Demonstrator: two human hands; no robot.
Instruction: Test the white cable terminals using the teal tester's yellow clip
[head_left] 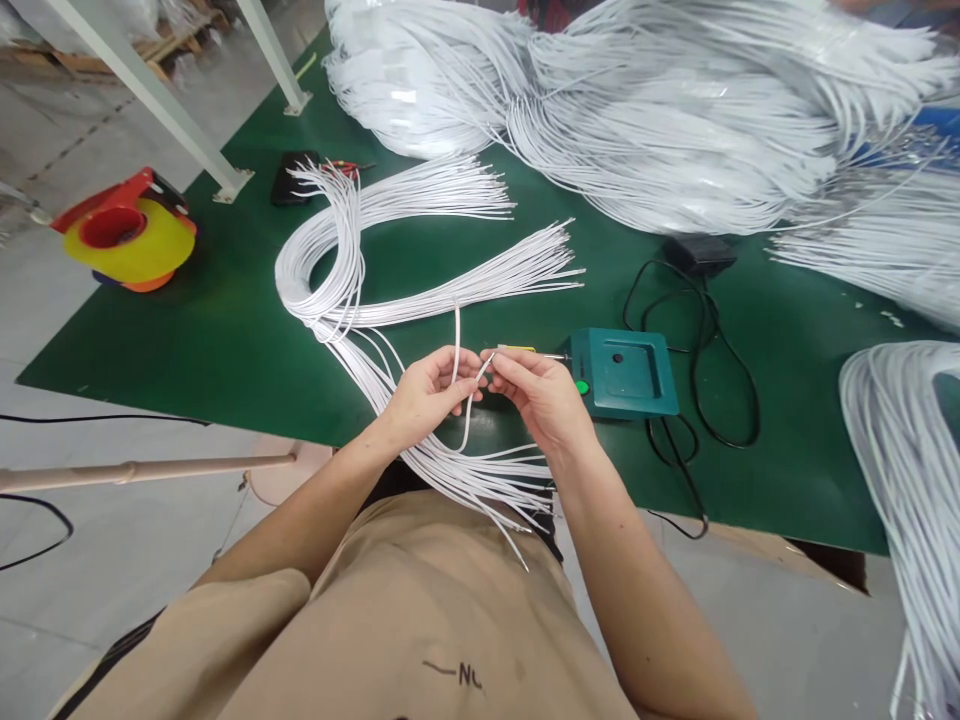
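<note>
Close to the table's front edge, my left hand [442, 388] pinches a white cable [457, 335] a little below its tip. The fingers of my right hand [536, 385] are closed on the tip of that same cable, beside the left fingertips. Just behind the right fingers shows a small yellow part with a thin metal rod, leading to a teal box [626, 372] with a green button. A bundle of white cables [450, 475] passes under my forearms and hangs over the edge. More cable bundles [315, 265] curve and fan out behind my left hand.
Big heaps of white cables [637, 130] cover the back of the green table [225, 350]; another bundle [892, 430] hangs at the right edge. A black cord [754, 400] loops beside the teal box. At left are a tape dispenser [124, 235], a black phone-like object [289, 180] and red-handled pliers [341, 170].
</note>
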